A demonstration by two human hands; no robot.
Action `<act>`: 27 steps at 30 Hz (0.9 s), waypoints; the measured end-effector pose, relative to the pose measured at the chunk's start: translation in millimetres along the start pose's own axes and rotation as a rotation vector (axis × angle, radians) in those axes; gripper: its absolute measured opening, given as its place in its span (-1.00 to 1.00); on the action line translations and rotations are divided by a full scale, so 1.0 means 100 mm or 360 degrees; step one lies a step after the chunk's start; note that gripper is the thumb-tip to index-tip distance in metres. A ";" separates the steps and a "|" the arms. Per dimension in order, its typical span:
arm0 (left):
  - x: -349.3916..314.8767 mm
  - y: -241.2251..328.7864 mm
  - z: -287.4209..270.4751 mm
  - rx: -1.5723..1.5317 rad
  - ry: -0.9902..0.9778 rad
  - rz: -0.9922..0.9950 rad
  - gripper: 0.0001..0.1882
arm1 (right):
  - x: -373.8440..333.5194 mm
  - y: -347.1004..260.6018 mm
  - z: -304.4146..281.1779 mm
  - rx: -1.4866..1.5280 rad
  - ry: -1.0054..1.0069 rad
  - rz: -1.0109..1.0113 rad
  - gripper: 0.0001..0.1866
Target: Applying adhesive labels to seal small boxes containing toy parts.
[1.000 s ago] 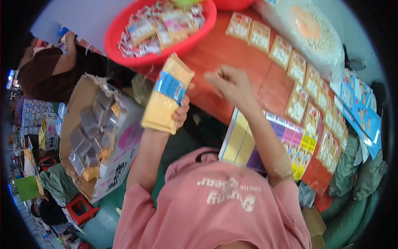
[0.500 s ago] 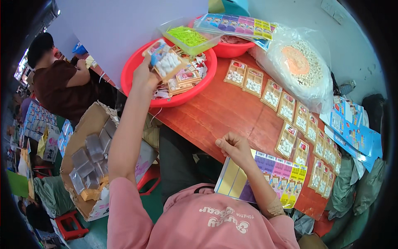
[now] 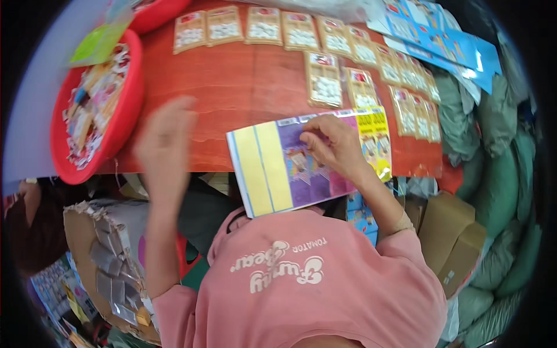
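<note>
Red basin (image 3: 125,116) left behind; left hand (image 3: 165,145) back, empty, blurred.

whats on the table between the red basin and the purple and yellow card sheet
Only the blurred left hand above bare red-brown table; nothing lies there between red basin and card sheet, in the head view.

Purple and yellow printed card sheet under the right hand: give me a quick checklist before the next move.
1. Right hand on the purple and yellow printed card sheet: ok, fingers press its upper middle.
2. Sheet fully supported by the red-brown wooden table: not ok, its near end overhangs the edge.
3. Left hand free: ok, it appears empty, though blurred.
4. Rows of small tan packets clear of the sheet: cannot tell, the nearest ones sit right at its top edge.
5. Red round plastic basin on the table: ok, at the left.
</note>
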State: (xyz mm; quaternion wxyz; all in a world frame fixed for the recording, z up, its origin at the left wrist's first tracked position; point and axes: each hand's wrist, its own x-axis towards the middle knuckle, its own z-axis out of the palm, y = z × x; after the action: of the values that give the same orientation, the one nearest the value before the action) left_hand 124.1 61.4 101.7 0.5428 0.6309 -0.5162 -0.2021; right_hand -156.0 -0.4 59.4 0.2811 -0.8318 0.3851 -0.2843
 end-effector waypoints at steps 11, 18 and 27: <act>-0.40 -0.28 1.01 0.0919 -0.0408 0.0538 -0.74 | -0.37 0.28 -0.12 -0.0078 0.0023 0.0055 -0.89; -0.43 -0.39 0.99 0.0854 -0.0446 0.0435 -0.85 | 0.03 0.12 0.14 -0.0238 0.0087 -0.0391 -0.78; -0.44 -0.42 1.00 0.0875 -0.0378 0.0417 -0.86 | 0.08 0.18 0.43 -0.0598 0.0065 -0.0807 -0.65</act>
State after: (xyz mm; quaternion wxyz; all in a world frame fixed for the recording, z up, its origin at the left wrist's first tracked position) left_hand 43.7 47.0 17.7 0.3095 0.6541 -0.6880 -0.0557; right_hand -130.5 -5.5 19.9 0.0350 -0.9328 0.2167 -0.2858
